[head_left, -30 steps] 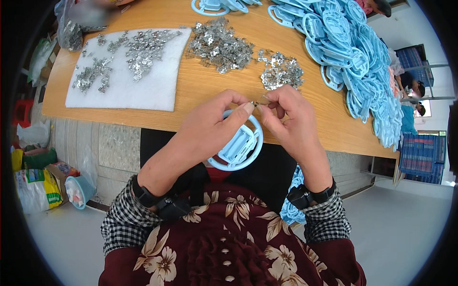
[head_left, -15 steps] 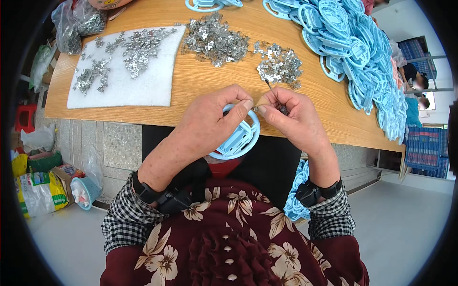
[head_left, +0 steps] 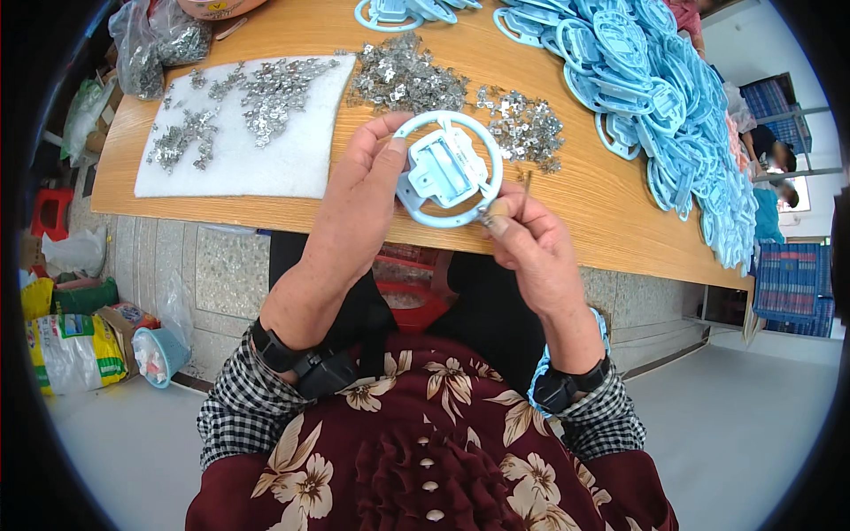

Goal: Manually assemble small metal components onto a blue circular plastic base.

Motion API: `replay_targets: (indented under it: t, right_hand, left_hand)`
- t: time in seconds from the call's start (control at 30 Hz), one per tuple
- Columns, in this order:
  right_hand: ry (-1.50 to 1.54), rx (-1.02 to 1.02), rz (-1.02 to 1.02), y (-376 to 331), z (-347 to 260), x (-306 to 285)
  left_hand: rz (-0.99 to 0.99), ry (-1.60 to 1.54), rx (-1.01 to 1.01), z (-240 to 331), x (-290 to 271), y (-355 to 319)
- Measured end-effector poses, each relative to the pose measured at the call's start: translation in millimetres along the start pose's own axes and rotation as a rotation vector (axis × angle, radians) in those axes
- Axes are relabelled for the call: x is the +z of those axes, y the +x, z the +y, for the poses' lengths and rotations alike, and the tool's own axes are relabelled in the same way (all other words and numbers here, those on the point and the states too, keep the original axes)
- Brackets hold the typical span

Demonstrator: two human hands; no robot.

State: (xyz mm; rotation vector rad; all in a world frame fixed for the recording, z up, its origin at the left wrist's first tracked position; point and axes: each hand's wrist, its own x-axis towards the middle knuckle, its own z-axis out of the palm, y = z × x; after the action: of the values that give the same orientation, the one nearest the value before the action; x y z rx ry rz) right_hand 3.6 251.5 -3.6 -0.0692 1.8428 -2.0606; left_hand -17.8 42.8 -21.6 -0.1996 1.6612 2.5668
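Observation:
My left hand [head_left: 359, 190] grips the left rim of a light blue toy steering wheel [head_left: 469, 152], thumb on top. The wheel is tilted up over the table's front edge, and a recessed compartment shows in its middle. My right hand [head_left: 538, 257] is closed at the wheel's lower right rim. Thumb and forefinger pinch a small metal clip [head_left: 486, 219] against or close to the rim; exact contact is hard to make out. A thin, dark stick-like tool [head_left: 528, 184] juts up from the same hand, its lower part hidden by the fingers.
Loose metal clips lie in a large pile [head_left: 407, 78], a smaller pile [head_left: 524, 131] and scattered on a white foam sheet [head_left: 257, 173]. Many blue wheels [head_left: 620, 71] are heaped at the right. Bagged clips [head_left: 140, 62] sit at the far left. A red stool [head_left: 414, 301] shows below.
The blue wheel has come up from below the table edge and now faces me, held higher. My right hand has moved down to the wheel's lower right rim.

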Motion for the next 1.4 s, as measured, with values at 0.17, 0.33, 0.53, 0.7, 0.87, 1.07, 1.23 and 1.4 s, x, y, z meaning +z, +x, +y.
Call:
replay_targets:
  t: [0.17, 0.33, 0.53, 0.7, 0.87, 1.07, 1.23, 1.4]
  right_hand:
    - [-0.002, -0.008, -0.018, 0, 0, 6]
    - [-0.429, -0.144, -0.211, -3, -19, -5]
    - [-0.379, -0.169, -0.172, -9, -28, -5]
    - [-0.370, -0.194, 0.035, 1, -16, -9]
    - [-0.726, -0.472, 0.109, 15, -2, -2]
    - [-0.841, -0.528, 0.171, 24, 6, 2]
    - [-0.890, -0.533, 0.172, 25, 3, 3]
    - [-0.857, -0.531, 0.172, 24, 6, 2]
  left_hand:
    - [0.040, -0.123, -0.112, -2, 1, -11]
    - [-0.316, 0.294, 0.002, 30, -10, -9]
    - [-0.577, 0.438, -0.181, 41, -17, 5]
    - [-0.369, 0.315, -0.240, 20, -19, 0]
    - [-0.319, 0.369, -0.189, 4, -17, 1]
    - [-0.293, 0.365, -0.150, 2, -17, 2]
    - [-0.299, 0.422, -0.119, -1, -19, 4]
    - [-0.299, 0.451, -0.120, 1, -17, 3]
